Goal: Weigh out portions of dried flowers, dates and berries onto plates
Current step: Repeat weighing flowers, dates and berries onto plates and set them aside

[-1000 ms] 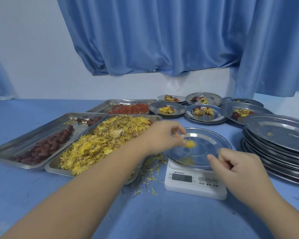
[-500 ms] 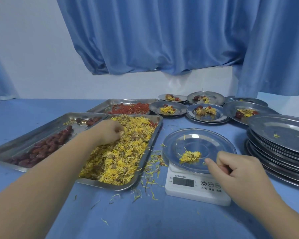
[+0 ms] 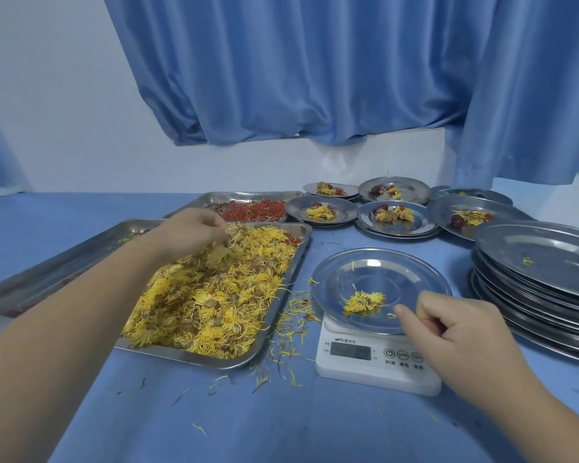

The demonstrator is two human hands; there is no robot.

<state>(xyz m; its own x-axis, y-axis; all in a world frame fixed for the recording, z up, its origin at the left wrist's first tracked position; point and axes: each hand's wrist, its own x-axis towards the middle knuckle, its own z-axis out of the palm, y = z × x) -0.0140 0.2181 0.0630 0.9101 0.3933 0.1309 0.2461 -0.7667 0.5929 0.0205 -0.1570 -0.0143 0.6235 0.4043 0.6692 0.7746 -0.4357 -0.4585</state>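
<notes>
Yellow flowers (image 3: 214, 295), red berries (image 3: 251, 210), white scale (image 3: 375, 362), blue curtain (image 3: 315, 68).

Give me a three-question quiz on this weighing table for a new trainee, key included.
1. True or false: the plate on the scale already holds dates and berries.
2. What is the left hand doing? A. Gripping flowers in the tray of yellow flowers. B. Holding a spoon. C. Pressing the scale's buttons.
3. Fill in: the stack of plates stands to the ___ of the scale.
Key: 1 false, it holds only a small clump of yellow flowers. 2 A. 3 right.
</notes>
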